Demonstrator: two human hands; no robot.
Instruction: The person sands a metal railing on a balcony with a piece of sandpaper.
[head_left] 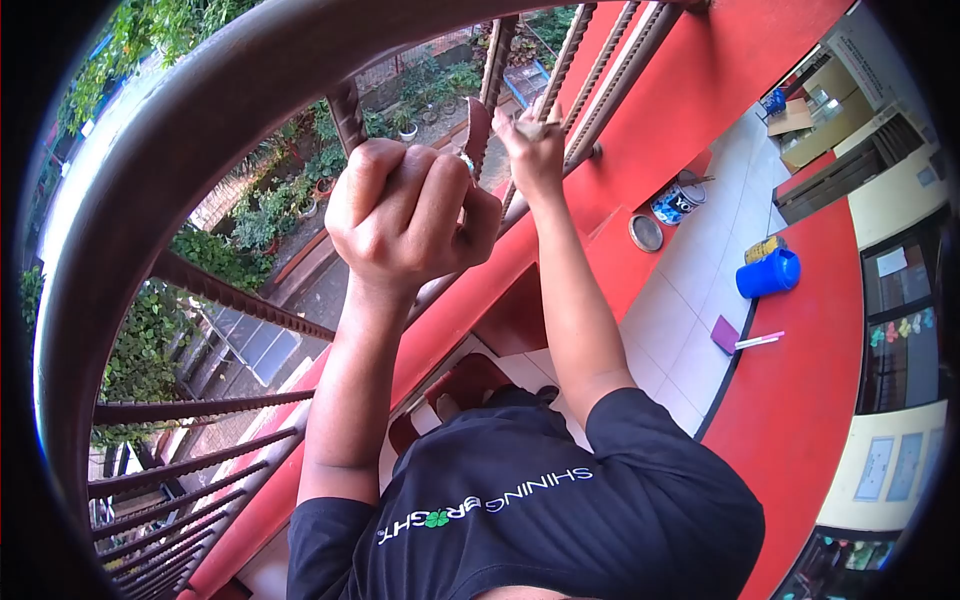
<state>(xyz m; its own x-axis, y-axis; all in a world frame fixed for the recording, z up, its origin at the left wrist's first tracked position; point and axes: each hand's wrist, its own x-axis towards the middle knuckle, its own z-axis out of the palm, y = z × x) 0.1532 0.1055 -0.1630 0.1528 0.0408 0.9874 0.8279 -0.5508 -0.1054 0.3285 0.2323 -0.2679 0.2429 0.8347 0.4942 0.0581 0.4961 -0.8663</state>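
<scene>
My left hand (410,212) is a closed fist in front of the railing, knuckles toward me. A curled reddish-brown strip (477,130), which looks like sandpaper, sticks up from its thumb side. Farther out, my right hand (534,155) is closed beside the twisted metal bars (497,60). A small grey-brown piece shows at its fingers, too small to name. Both hands are close to the bars, and the fingers partly hide what they grip. A thick brown curved handrail (190,110) arches over the bars.
A red ledge (690,110) runs behind the bars. A paint can (678,203) and a round lid (646,233) stand on the right. Farther right are a blue container (768,274) and a purple item (725,335). Plants (262,222) grow beyond the railing.
</scene>
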